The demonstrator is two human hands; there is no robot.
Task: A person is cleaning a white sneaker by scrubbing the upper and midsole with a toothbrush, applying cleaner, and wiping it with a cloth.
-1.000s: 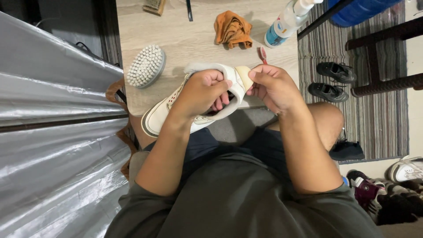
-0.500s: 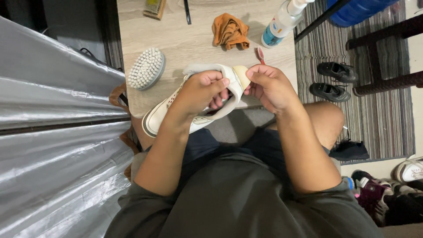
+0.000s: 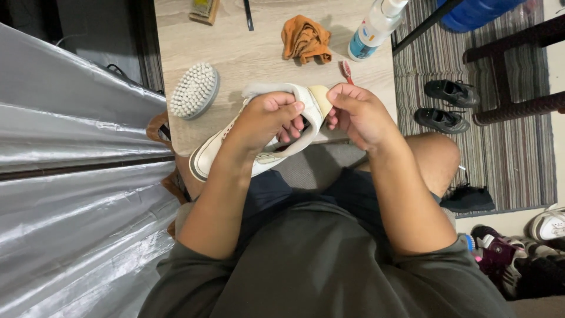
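So there's a white sneaker (image 3: 259, 138) held up over the near edge of a light wood table (image 3: 247, 53), heel end up by the hands and toe pointing down toward the person's left knee, sole edge showing along the bottom. The left hand (image 3: 268, 121) is wrapped around the shoe near the opening, fingers curled inside and firmly gripping it. The right hand (image 3: 359, 112) is closed around a red-handled toothbrush (image 3: 347, 70), pinching it so the head end pokes up past the fingers right next to the tan heel patch of the shoe; I can't really tell if the bristles are touching the shoe. On the table just left of the shoe sits a round scrub brush (image 3: 195, 89) with white bristles, lying near the table's left edge. Further back there's a crumpled orange cloth (image 3: 305, 40), and beside that a clear spray bottle (image 3: 375, 26) tipped toward the table's right edge. A small block-shaped brush (image 3: 204, 10) and a dark thin stick-like thing (image 3: 248, 15) are at the far end. Off to the right on a striped rug (image 3: 518, 147) is a pair of black shoes (image 3: 445, 105), well apart from the table stuff.
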